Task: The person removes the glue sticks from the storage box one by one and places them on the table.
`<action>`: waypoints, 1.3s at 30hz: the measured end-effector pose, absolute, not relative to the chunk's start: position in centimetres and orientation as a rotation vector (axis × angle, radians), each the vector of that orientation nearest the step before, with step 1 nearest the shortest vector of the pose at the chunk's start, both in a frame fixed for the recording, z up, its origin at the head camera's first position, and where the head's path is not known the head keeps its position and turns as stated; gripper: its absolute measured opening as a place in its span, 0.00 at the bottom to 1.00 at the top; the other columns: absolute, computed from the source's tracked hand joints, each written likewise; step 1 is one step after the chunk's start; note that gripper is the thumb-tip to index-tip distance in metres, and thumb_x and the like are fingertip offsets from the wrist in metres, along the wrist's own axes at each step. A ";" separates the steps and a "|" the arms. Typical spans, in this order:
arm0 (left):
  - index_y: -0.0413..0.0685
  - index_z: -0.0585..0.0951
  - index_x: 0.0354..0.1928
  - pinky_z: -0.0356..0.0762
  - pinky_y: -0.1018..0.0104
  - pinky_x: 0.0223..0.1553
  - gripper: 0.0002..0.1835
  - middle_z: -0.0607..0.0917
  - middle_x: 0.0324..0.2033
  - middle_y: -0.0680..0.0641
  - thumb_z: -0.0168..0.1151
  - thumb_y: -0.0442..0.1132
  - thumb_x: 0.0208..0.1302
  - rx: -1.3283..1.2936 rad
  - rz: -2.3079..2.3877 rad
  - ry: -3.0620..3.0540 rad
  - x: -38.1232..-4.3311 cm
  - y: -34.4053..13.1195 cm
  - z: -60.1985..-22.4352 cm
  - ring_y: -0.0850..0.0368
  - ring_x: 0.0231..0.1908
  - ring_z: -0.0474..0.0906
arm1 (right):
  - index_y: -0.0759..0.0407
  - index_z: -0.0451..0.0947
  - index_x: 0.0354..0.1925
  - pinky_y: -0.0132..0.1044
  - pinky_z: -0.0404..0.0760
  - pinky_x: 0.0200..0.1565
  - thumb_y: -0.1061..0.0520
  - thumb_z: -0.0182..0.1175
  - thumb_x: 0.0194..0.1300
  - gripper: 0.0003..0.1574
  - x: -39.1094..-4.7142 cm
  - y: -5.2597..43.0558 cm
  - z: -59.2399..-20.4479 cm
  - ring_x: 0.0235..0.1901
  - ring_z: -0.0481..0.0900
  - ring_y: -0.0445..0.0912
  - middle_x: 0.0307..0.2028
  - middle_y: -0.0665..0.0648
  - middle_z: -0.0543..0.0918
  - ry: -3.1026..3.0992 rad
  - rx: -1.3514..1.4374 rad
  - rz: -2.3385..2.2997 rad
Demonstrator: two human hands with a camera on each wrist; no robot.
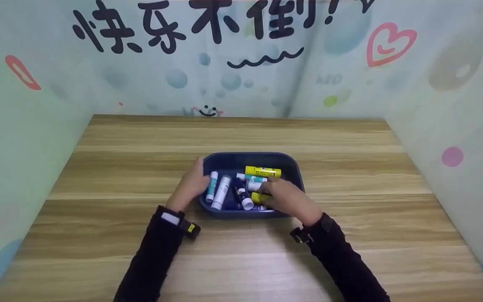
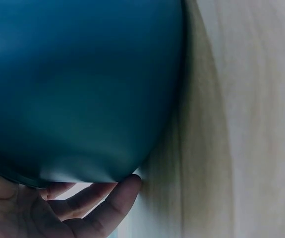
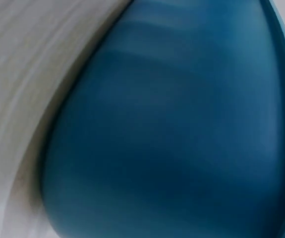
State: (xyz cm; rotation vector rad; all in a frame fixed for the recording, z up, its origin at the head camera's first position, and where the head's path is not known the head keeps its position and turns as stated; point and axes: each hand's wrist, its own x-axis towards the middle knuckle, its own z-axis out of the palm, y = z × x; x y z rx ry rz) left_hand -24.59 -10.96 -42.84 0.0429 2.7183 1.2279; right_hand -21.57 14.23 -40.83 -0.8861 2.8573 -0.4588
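Note:
A dark blue plastic basin (image 1: 250, 214) holds several glue sticks lying at different angles. My left hand (image 1: 193, 182) grips the basin's left rim, its thumb over the edge. In the left wrist view, the fingers (image 2: 105, 210) curl against the outer wall. Beside the thumb lie a teal-and-white glue stick (image 1: 211, 187) and a white one (image 1: 221, 193). My right hand (image 1: 289, 199) reaches over the right side into the basin. Its fingertips are among a yellow glue stick (image 1: 258, 197) and a white-capped one (image 1: 253, 186); whether they pinch one is hidden.
Also in the basin are a yellow glue stick (image 1: 263, 171) by the back wall and a dark blue one with a white cap (image 1: 243, 196). The basin stands on a wood-grain table (image 1: 233, 260), with a printed backdrop (image 1: 141, 84) behind and at both sides.

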 end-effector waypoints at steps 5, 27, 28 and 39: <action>0.38 0.55 0.67 0.62 0.46 0.63 0.30 0.64 0.64 0.33 0.46 0.31 0.61 0.046 1.225 2.726 -24.6 -11.0 -42.9 0.39 0.62 0.63 | 0.62 0.82 0.41 0.41 0.79 0.43 0.58 0.62 0.58 0.12 -22.1 14.6 -41.1 0.38 0.80 0.47 0.38 0.56 0.84 2.776 -0.898 -0.515; 0.37 0.50 0.69 0.56 0.46 0.66 0.33 0.58 0.67 0.31 0.46 0.31 0.63 0.048 1.236 2.694 -24.5 -11.2 -42.5 0.36 0.66 0.57 | 0.65 0.79 0.42 0.32 0.73 0.34 0.59 0.62 0.53 0.17 -23.3 15.2 -41.5 0.29 0.70 0.41 0.28 0.52 0.76 2.664 -0.931 -0.629; 0.37 0.51 0.69 0.56 0.46 0.67 0.33 0.58 0.67 0.31 0.46 0.31 0.63 0.053 1.232 2.701 -24.5 -11.2 -42.5 0.36 0.66 0.57 | 0.65 0.79 0.42 0.32 0.73 0.34 0.59 0.61 0.53 0.17 -23.3 15.2 -41.4 0.28 0.70 0.41 0.28 0.52 0.76 2.666 -0.932 -0.636; 0.38 0.48 0.70 0.54 0.45 0.67 0.33 0.55 0.69 0.34 0.45 0.33 0.64 0.039 1.186 2.703 -24.3 -11.0 -42.5 0.37 0.67 0.54 | 0.65 0.78 0.41 0.34 0.75 0.35 0.59 0.60 0.54 0.16 -23.1 15.9 -40.8 0.28 0.71 0.41 0.28 0.53 0.78 2.710 -0.908 -0.750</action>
